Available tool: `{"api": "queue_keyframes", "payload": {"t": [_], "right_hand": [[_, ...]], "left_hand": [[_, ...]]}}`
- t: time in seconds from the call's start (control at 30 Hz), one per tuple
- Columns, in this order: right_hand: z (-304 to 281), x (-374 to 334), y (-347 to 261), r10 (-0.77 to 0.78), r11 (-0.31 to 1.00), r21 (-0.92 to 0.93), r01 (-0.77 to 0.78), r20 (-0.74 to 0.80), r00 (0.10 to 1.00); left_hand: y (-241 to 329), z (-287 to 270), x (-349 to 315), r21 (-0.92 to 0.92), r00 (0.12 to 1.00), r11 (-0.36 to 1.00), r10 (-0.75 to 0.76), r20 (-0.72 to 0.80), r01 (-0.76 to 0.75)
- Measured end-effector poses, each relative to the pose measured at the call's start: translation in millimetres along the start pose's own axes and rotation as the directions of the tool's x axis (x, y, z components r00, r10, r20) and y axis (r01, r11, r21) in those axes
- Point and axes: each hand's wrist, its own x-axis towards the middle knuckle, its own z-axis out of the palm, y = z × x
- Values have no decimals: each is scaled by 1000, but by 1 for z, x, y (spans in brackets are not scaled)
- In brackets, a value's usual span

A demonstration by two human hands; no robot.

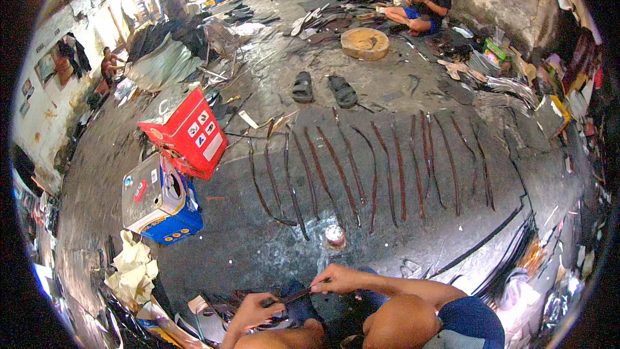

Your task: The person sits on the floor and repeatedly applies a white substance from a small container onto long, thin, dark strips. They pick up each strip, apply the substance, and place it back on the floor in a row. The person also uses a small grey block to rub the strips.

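Low in the head view, a short stretch of dark reddish-brown strip (298, 295) spans the gap between my hands. One end is pinched by the thumb and fingers of my right hand (337, 279). My left hand (254, 312) is curled round the other end, over my lap, where more dark material lies partly hidden. Ahead of me, several similar long, thin strips (340, 178) lie side by side on the dark floor, roughly pointing away from me. Between them and my hands stands a small open can (334, 236) with whitish stains around it.
To the left stand a red tin (187, 136) and a blue tin (165, 200), with crumpled paper (132, 268) nearer. Beyond the strips are black sandals (323, 89) and a round wooden block (365, 44). A person (429, 0) sits at the back right; scraps (510, 87) line the right side.
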Motion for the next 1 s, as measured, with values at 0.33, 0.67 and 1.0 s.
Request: {"api": "queue_keyframes", "payload": {"t": [0.33, 0.67, 1.0], "right_hand": [[-4, -4, 51, 163, 983, 55, -174, 164, 973], [10, -2, 32, -2, 923, -384, -17, -47, 999], [-37, -28, 80, 177, 978, 120, -168, -70, 982]], "left_hand": [[-60, -90, -18, 827, 975, 548, 87, -206, 126], [16, 88, 68, -292, 877, 926, 334, 346, -237], [-29, 103, 129, 90, 826, 840, 497, 267, -535]]}}
